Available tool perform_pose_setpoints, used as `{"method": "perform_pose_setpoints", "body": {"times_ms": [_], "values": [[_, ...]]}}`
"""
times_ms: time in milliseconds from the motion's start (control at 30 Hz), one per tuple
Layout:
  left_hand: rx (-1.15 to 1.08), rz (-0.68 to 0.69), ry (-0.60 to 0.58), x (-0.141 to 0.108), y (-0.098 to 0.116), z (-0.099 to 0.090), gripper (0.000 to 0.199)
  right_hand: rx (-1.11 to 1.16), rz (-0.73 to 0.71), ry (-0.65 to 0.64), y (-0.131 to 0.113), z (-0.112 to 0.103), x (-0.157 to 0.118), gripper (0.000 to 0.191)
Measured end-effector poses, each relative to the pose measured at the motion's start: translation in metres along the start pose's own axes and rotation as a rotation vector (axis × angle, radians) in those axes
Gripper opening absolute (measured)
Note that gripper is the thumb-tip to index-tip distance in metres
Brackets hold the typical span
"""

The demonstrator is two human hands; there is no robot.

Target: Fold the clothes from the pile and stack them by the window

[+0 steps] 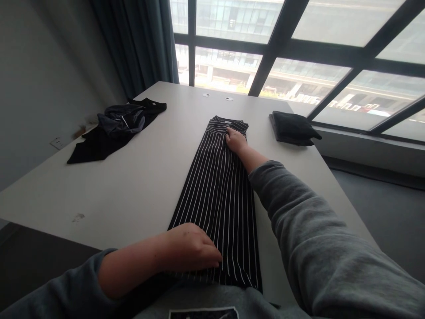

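A black garment with white stripes (pixel 212 190) lies lengthwise on the white table, its collar-like end far from me and its lower end at the near edge. Up near that far end, my right hand (pixel 236 141) has its fingers closed on the fabric. My left hand (pixel 194 248) rests over the near end at the left, fingers pressed together and bent down against the cloth; its fingertips are partly hidden.
Dark clothes (pixel 121 122) lie loosely heaped at the table's left side. A folded black stack (pixel 292 128) sits at the right edge. Beyond the white table (pixel 139 186) are large windows and a blue curtain (pixel 136 44).
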State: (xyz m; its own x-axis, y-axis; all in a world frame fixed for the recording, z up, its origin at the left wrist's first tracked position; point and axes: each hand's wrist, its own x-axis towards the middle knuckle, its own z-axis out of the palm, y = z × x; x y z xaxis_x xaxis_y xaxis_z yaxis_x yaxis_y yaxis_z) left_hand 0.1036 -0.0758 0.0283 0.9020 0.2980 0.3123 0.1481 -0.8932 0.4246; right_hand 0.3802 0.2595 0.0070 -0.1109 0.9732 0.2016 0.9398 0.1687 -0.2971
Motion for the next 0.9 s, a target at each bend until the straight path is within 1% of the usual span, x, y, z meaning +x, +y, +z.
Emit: {"method": "perform_pose_setpoints", "body": {"times_ms": [67, 133, 200, 333, 400, 467, 500, 567, 700, 800, 900], "values": [[-0.031, -0.005, 0.064, -0.003, -0.005, -0.005, 0.021, 0.002, -0.08, -0.002, -0.007, -0.01, -0.023, 0.062], [0.006, -0.079, 0.098, -0.007, -0.009, -0.008, 0.027, -0.004, -0.152, -0.03, -0.017, -0.021, -0.061, 0.066], [0.084, -0.179, 0.069, -0.013, -0.011, -0.007, 0.032, -0.005, -0.211, -0.094, -0.031, -0.032, -0.115, 0.069], [0.241, -0.35, -0.028, -0.028, -0.007, 0.005, 0.057, 0.015, -0.391, -0.232, -0.056, -0.044, -0.247, 0.073], [0.279, -0.376, -0.069, -0.034, -0.005, 0.014, 0.066, 0.016, -0.457, -0.324, -0.065, -0.045, -0.305, 0.077], [0.304, -0.376, -0.108, -0.038, -0.004, 0.022, 0.072, 0.02, -0.465, -0.388, -0.071, -0.047, -0.346, 0.08], [0.313, -0.375, -0.123, -0.039, -0.004, 0.026, 0.074, 0.027, -0.463, -0.409, -0.073, -0.048, -0.359, 0.08], [0.318, -0.37, -0.134, -0.04, -0.006, 0.031, 0.078, 0.054, -0.456, -0.436, -0.077, -0.051, -0.372, 0.08], [0.304, -0.356, -0.125, -0.039, -0.009, 0.033, 0.078, 0.107, -0.43, -0.439, -0.081, -0.057, -0.37, 0.079], [0.299, -0.35, -0.141, -0.043, -0.008, 0.03, 0.077, 0.127, -0.431, -0.431, -0.086, -0.063, -0.373, 0.075], [0.268, -0.328, -0.174, -0.061, -0.005, 0.02, 0.077, 0.17, -0.471, -0.446, -0.09, -0.072, -0.394, 0.069]]}}
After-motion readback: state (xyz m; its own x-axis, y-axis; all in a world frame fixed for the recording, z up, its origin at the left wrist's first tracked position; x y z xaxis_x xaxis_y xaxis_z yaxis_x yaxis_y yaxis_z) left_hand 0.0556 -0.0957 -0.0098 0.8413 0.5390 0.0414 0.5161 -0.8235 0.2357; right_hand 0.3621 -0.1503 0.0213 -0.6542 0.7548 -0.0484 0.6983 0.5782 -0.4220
